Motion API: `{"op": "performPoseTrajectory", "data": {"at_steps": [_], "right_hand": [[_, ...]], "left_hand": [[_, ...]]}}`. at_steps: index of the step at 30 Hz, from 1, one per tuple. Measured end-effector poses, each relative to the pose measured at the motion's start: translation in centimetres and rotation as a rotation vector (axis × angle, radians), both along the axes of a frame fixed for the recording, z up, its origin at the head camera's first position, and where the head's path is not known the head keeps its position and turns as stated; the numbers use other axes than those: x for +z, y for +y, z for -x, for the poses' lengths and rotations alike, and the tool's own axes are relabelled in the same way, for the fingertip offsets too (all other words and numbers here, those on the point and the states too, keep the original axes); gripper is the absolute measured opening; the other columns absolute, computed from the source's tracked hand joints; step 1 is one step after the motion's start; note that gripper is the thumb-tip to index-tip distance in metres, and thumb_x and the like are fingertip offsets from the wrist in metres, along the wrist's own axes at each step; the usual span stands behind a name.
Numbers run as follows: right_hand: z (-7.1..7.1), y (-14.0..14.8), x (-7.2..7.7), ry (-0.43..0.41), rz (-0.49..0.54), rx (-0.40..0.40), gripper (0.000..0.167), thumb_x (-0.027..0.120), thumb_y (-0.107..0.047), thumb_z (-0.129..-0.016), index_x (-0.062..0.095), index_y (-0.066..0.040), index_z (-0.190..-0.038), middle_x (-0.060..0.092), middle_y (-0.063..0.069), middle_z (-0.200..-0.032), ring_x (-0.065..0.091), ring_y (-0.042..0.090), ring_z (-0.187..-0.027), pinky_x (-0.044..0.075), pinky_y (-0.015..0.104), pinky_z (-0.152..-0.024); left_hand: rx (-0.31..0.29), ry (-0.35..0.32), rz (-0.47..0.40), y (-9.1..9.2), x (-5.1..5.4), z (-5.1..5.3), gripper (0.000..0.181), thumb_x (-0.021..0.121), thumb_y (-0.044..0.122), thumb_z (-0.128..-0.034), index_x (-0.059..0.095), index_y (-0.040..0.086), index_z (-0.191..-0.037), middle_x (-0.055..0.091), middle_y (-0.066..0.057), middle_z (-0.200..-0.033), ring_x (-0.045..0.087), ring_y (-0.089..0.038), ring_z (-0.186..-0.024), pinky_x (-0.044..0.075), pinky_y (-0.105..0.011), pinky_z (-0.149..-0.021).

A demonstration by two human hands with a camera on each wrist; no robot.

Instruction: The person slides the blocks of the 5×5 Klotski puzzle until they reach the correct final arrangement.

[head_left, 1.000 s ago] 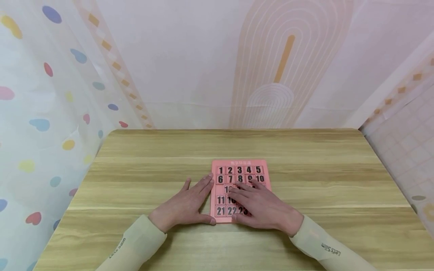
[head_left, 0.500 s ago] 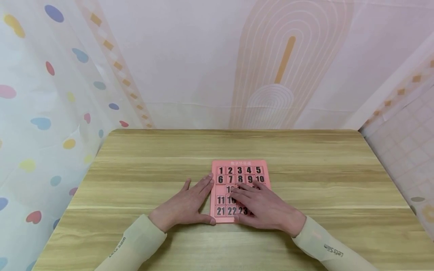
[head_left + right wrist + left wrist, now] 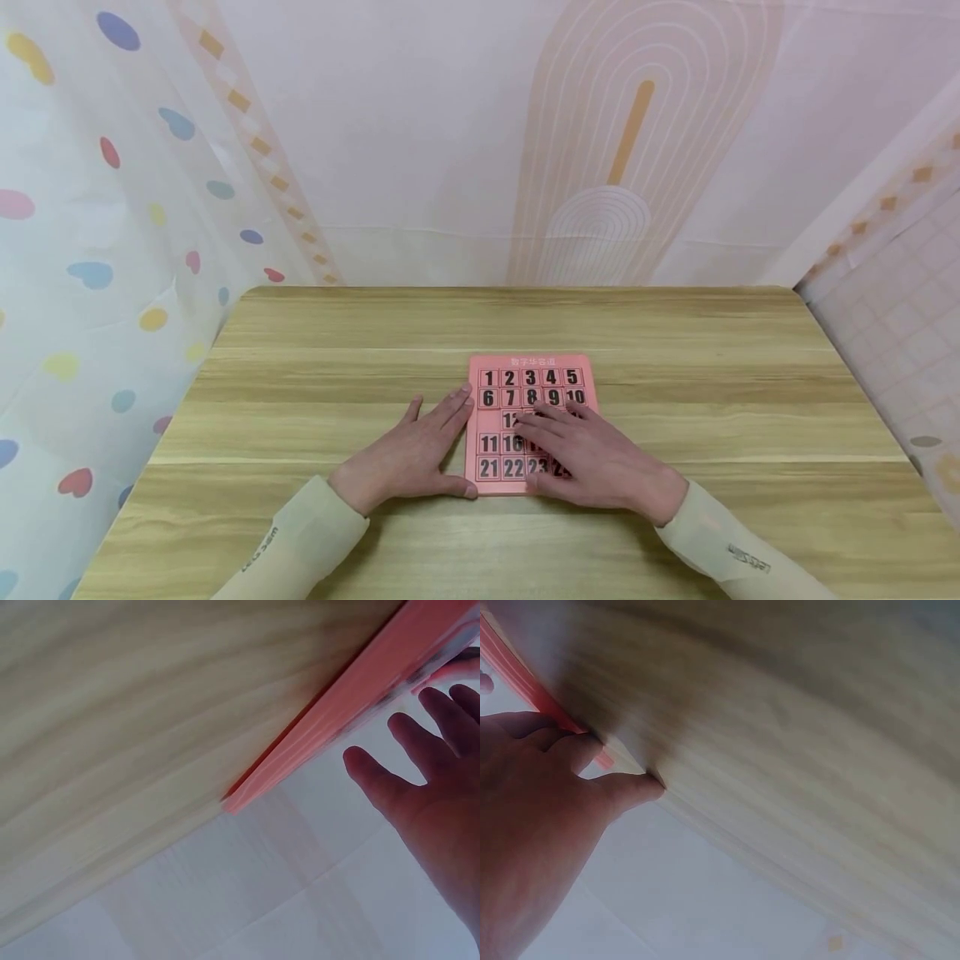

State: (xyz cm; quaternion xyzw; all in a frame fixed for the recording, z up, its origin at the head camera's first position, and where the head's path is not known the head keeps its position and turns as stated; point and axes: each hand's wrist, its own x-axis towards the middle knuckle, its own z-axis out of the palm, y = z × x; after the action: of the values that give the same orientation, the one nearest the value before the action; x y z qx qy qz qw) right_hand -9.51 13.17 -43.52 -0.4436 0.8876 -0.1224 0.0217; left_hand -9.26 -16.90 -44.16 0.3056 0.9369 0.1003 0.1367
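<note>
A pink sliding number puzzle lies flat on the table, its white-faced tiles bearing black numbers. In the third row a gap shows at the left end, and the tile beside it is partly covered. My left hand rests along the puzzle's left edge, thumb near the lower corner and fingers fairly straight. Over the right and lower middle tiles lies my right hand, fingers extended, hiding several numbers. In the right wrist view the fingers reach over the puzzle's side; fingertip contact is hard to tell.
The wood-grain table extends around the puzzle on all sides. A patterned sheet hangs behind its back edge, with a dotted sheet at the left.
My right hand has slid a little to the right. The third-row tiles have shifted right with it, widening the gap at the left end. The left hand stays in place.
</note>
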Motion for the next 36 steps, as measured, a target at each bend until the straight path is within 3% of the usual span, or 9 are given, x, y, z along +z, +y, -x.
{"op": "performPoseTrajectory", "data": {"at_steps": [10,23,36], "right_hand": [[-0.4,3.1,0.7,0.006,0.035,-0.091,0.065,0.06,-0.049,-0.102,0.053,-0.007,-0.152,0.047,0.009,-0.159,0.041,0.03,-0.149,0.032,0.059,-0.12],[-0.5,6.6,-0.4,0.048,0.034,-0.139,0.072,0.067,-0.049,-0.099,0.051,-0.005,-0.153,0.048,0.011,-0.159,0.045,0.032,-0.145,0.038,0.06,-0.116],[-0.4,8.0,-1.2,-0.014,-0.009,-0.17,0.076,0.059,-0.059,-0.101,0.048,-0.007,-0.156,0.041,0.007,-0.163,0.038,0.03,-0.15,0.036,0.059,-0.117]], "left_hand": [[0.012,-0.022,0.002,0.1,0.1,0.0,0.121,0.066,0.078,-0.0826,0.025,-0.003,-0.162,0.011,-0.016,-0.172,0.016,-0.031,-0.158,0.014,-0.066,-0.122],[0.008,-0.011,0.0,0.0,0.0,0.0,0.121,0.065,0.079,-0.0825,0.024,-0.004,-0.162,0.012,-0.017,-0.172,0.017,-0.032,-0.158,0.014,-0.067,-0.122],[0.016,-0.009,0.015,-0.1,0.2,0.0,0.12,0.063,0.079,-0.0835,0.024,-0.003,-0.162,0.012,-0.016,-0.172,0.017,-0.031,-0.158,0.016,-0.066,-0.122]]}}
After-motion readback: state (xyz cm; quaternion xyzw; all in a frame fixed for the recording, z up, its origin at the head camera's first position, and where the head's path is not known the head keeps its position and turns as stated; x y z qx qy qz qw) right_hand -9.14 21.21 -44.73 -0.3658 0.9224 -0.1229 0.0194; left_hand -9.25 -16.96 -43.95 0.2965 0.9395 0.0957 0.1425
